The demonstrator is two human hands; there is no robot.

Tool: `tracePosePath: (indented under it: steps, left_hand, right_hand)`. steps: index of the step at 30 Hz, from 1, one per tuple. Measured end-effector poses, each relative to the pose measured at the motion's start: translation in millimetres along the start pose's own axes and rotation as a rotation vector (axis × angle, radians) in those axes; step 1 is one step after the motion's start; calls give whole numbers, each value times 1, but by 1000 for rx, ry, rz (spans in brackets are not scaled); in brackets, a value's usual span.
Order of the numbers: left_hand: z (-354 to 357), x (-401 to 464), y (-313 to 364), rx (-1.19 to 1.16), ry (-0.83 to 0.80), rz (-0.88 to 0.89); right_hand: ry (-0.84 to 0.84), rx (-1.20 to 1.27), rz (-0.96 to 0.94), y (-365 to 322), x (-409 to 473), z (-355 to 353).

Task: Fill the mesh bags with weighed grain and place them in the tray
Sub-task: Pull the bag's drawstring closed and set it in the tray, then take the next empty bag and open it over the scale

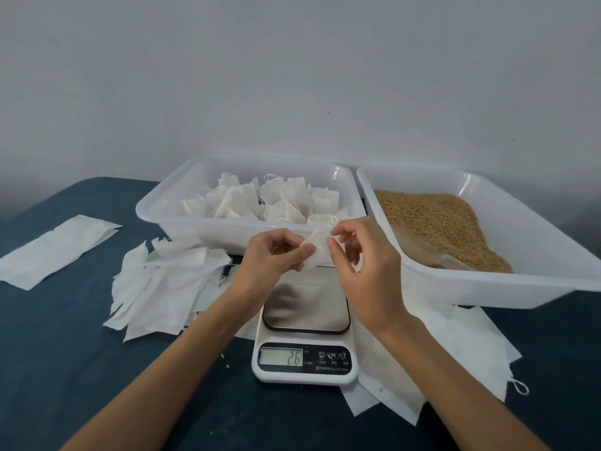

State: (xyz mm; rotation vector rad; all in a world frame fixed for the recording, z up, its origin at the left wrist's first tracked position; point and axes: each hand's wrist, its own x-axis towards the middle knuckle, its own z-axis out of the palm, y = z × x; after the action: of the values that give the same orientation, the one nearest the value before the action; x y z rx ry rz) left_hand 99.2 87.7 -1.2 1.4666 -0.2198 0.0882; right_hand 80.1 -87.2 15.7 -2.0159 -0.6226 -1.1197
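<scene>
We pinch a mesh bag between both hands, left hand and right hand, fingers curled on it, above the scale, before the tray of filled bags; grain lies right.

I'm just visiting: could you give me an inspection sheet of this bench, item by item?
Surface: dark blue table, a few loose grains by the scale.
Job's things: scale reads 26; left tray holds filled bags; right tray holds grain; small bag above the scale.
Clutter: empty bags left of the scale, more to its right; flat white packet far left.
Hands: left hand and right hand both pinch the small bag.
Cables: nothing seen.
Surroundings: plain pale wall.
</scene>
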Motion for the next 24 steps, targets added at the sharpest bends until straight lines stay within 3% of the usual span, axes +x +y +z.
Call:
tracePosePath:
  steps: [4, 9, 19, 24]
  left_hand:
    - [4, -1, 2, -81, 64, 8]
    - [8, -4, -2, -69, -79, 28]
    - [10, -5, 1, -100, -88, 53]
    - [10, -8, 4, -45, -118, 57]
  right_hand:
    - [16, 42, -83, -1, -1, 1]
    - [-220, 326, 351, -4, -3, 8]
    - [-229, 546, 656, 7, 3, 7]
    - [-266, 595, 661, 6, 4, 7]
